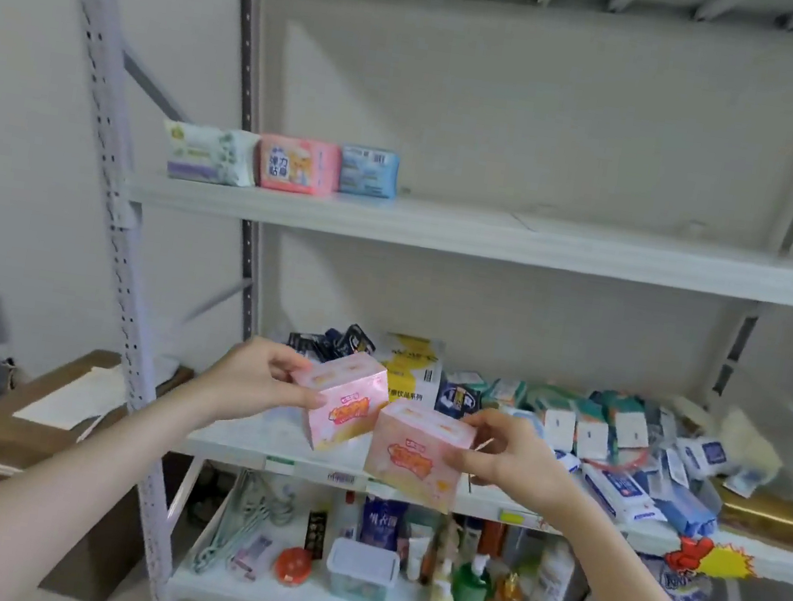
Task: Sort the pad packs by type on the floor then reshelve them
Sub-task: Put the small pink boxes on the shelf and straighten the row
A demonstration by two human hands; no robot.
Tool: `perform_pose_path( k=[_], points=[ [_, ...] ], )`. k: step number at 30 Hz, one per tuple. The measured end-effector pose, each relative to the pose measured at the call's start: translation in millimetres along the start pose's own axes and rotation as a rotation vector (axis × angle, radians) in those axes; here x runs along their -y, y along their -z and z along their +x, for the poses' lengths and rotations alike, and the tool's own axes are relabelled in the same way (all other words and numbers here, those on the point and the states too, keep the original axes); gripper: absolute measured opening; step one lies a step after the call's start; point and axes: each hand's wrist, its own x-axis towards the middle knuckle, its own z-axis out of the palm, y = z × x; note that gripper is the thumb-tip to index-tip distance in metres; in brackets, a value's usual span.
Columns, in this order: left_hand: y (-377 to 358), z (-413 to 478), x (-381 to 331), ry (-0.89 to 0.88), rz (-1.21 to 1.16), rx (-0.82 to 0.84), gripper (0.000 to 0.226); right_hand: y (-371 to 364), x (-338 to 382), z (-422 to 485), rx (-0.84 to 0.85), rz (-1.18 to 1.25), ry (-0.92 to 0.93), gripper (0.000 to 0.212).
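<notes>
Two grips are loaded. Left grip [251,376] pinches one pink pad pack [344,402]; right grip [510,456] clasps a second pink pad pack [414,450], just below the left grip's load.

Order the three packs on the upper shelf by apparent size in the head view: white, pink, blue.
1. The white pack, largest.
2. The pink pack, slightly smaller.
3. The blue pack, smallest.
All three stand side by side, so nearness hardly skews this.

two pink packs [337,401], three shelved packs [298,165]
</notes>
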Motion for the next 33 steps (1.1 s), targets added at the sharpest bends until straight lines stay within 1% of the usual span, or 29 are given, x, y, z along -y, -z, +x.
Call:
perform_pose_path(
  k=[2,5,7,10,12,15,16,18,21,24,28,33],
  points=[
    [22,6,-25,-0.035,-0.002,-0.015,0.039,14,23,6,-0.002,0.022,0.036,0.032],
    [51,20,-62,-0.090,0.051,-0.006,0.040,39,50,19,-0.020,0.045,0.095,0.045],
    [67,32,-87,-0.132,0.119,0.000,0.043,56,63,30,-0.007,0.035,0.125,0.043],
    [85,55,-120,-0.174,0.203,0.006,0.056,82,78,48,-0.005,0.024,0.158,0.036],
    [96,73,-142,-0.192,0.238,0.009,0.055,99,88,63,-0.017,0.008,0.191,0.035],
    [112,104,-171,-0.222,0.264,0.016,0.048,121,102,88,-0.032,-0.013,0.231,0.033],
    [117,114,-179,-0.227,0.266,0.018,0.051,128,106,97,-0.037,-0.008,0.242,0.032],
    [125,136,-190,-0.223,0.275,0.011,0.057,136,112,117,-0.045,0.007,0.263,0.034],
    [138,172,-198,-0.222,0.270,0.013,0.050,143,122,149,-0.043,0.008,0.280,0.047],
    [149,208,-202,-0.230,0.264,0.026,0.047,147,132,183,-0.049,-0.001,0.299,0.046],
    [158,260,-207,-0.278,0.318,0.046,0.049,154,142,227,-0.083,-0.016,0.334,0.044],
    [163,329,-212,-0.302,0.360,0.104,0.044,167,144,276,-0.130,-0.021,0.324,0.044]
  ],
)
